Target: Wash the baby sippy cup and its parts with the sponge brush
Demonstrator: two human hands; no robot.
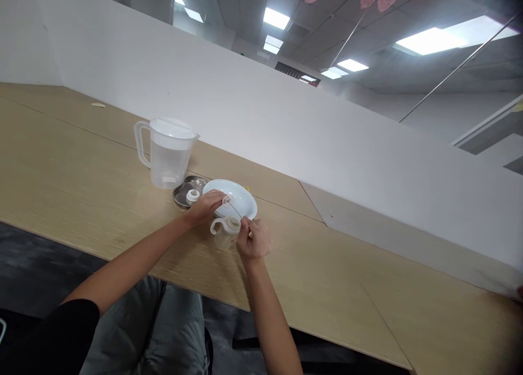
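My left hand [207,205] is above the near left rim of a white plate [245,201], its fingers closed on a small translucent round piece [227,200]. My right hand [255,239], slightly blurred, grips a thin rod [237,210] whose far end meets that round piece. Just below the plate stands a clear bottle [224,237] with a white handle and an uncapped mouth, close to the right hand's fingers. A round metal tray [178,196], left of the plate, holds a white ring-shaped cap [193,196] and a clear part that I cannot make out.
Behind the tray stands a translucent pitcher [170,157] with liquid in it. A small yellow item [247,189] shows at the plate's far edge. A pale flat scrap [98,105] lies farther left. The white partition [245,108] borders the wooden table [327,271].
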